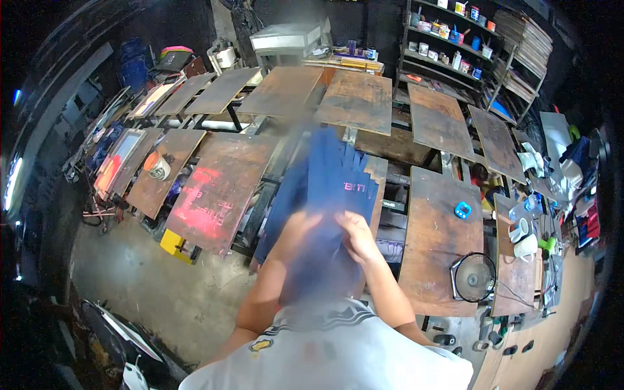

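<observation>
Dark blue cloth pieces lie layered over a board in the middle, with a small pink print on the right part. My right hand is closed on the near part of the cloth, thumb and fingers pinched together. Beside it on the left, my left hand also grips the cloth, though a hazy smear across the picture blurs its fingers. More dark blue cloth hangs between my forearms toward my body, and its near end is blurred.
Rows of brown boards surround me; one bears pink paint. A white bucket stands on the left. At right are a blue device, a round fan and white mugs. Shelves of paint jars stand behind.
</observation>
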`<state>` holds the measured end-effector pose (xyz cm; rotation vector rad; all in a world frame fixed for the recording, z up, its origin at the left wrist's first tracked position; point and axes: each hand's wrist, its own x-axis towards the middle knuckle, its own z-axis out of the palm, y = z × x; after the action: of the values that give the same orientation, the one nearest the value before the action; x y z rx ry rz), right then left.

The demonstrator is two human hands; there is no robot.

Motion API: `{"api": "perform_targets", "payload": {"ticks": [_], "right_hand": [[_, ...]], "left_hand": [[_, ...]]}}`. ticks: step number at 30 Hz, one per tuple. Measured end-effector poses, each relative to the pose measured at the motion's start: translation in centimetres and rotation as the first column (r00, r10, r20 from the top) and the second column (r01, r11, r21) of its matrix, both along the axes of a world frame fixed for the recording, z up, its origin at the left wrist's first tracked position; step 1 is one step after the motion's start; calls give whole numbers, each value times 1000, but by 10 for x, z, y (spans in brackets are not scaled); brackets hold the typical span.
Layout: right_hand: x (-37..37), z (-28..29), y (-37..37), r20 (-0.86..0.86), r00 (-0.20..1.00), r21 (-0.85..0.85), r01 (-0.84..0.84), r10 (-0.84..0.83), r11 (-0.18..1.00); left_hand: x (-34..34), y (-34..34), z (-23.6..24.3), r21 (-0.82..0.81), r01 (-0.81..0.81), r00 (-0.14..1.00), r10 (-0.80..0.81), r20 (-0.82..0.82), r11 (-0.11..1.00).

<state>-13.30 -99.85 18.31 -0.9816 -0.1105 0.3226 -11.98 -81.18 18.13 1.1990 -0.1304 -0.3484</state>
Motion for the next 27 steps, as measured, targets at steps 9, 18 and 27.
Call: {"api": "perform_targets", "payload": {"ticks": [9,18,27], "right_hand": [[-6,-16,21,18,996,375,70,-83,924],[-4,-12,-13,101,994,-535,91,-43,840],[-25,4,-5,329,943,-745,228,48,627]], "left_hand": [[-16,-25,7,-363,-145,989,128,-72,920],[11,-17,-21,212,-154,954,90,286,965],[25,-12,16,329,-732,458,73,886,597]]}}
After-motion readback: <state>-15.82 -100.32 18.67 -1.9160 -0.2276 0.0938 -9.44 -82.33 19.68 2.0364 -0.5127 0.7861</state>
